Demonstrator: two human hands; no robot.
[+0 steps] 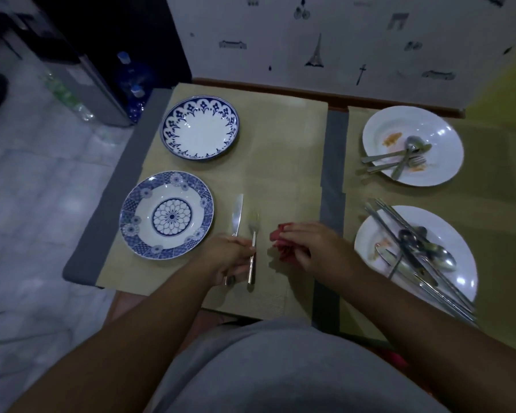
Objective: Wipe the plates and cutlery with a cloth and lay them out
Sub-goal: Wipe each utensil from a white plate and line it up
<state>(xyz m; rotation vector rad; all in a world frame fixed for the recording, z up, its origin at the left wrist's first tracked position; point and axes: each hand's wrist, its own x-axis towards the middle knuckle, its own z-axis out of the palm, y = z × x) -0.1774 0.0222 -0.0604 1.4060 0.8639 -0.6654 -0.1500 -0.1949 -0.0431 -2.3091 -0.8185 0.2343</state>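
Two blue-patterned plates lie on the left tan mat: a floral-rim plate [200, 127] at the back and a mandala plate [166, 215] nearer me. A table knife [237, 214] lies right of the mandala plate. Beside it is a fork [253, 239], tines pointing away; my left hand [227, 257] grips its handle low over the mat. My right hand [307, 244] is closed on a crumpled red cloth [283, 244] just right of the fork. On the right mat, two white plates with orange smears hold cutlery: the far one [413, 146] and the near one [414, 257].
The table's grey surface [335, 162] shows between the two mats. A wall with printed landmarks runs behind the table. Blue water bottles [134, 93] and a grey appliance stand on the tiled floor at left. The table's front edge is against my body.
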